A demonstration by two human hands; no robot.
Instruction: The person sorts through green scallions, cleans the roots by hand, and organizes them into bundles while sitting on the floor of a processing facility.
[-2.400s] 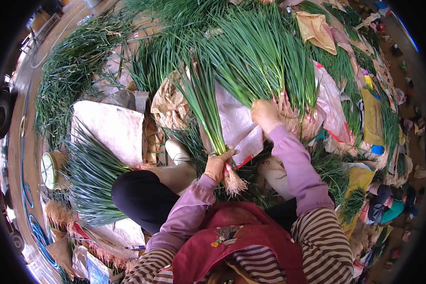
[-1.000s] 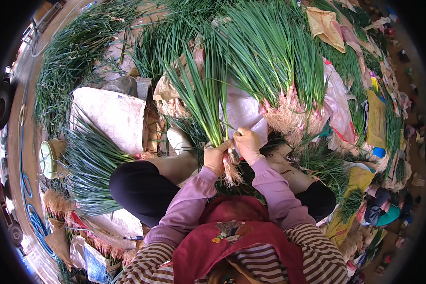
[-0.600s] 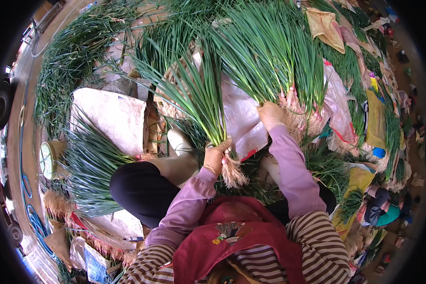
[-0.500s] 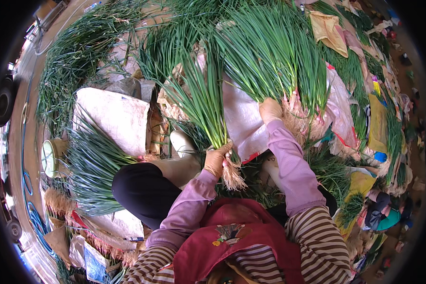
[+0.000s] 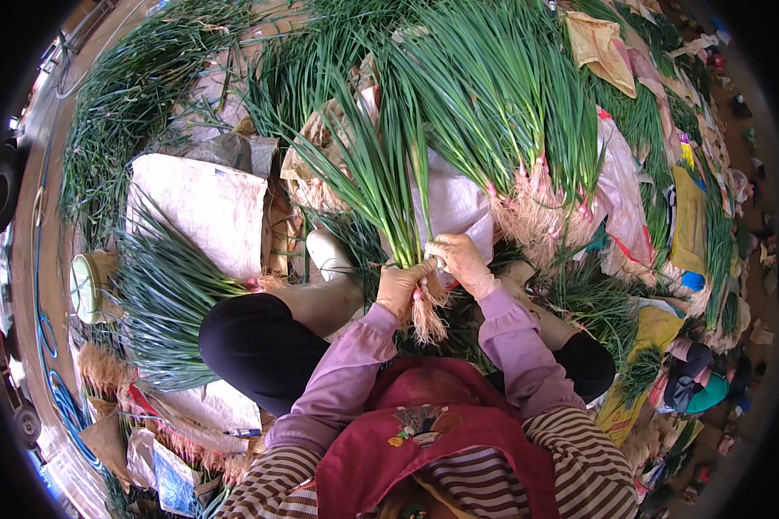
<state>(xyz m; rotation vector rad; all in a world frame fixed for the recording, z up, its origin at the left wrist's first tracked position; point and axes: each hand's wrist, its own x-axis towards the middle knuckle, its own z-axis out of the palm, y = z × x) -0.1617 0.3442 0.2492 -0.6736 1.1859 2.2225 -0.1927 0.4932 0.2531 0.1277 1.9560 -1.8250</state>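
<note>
In front of my lap, my left hand [image 5: 397, 291], in a thin tan glove, is closed round a bunch of spring onions [image 5: 395, 227]. Their pinkish bulbs and pale roots hang below the fist, and the long green leaves fan away upward. Right beside it, my right hand [image 5: 462, 261] pinches the base of a spring onion stalk [image 5: 426, 203] against the bunch. Beyond my right hand a large heap of spring onions [image 5: 502, 112] lies with its roots [image 5: 541, 212] toward me, on a pale sheet [image 5: 450, 195].
On the left, a pile of spring onions [image 5: 164, 303] rests against a white sack [image 5: 199, 208]. Nearby stands a pale green container [image 5: 95, 287]. A blue hose [image 5: 61, 389] runs along the far left. A brown paper piece [image 5: 599, 52] and yellow sacks [image 5: 688, 221] lie to the right.
My right hand has come back from the large heap with a spring onion stalk and now meets my left hand. The left hand keeps its bunch in nearly the same place.
</note>
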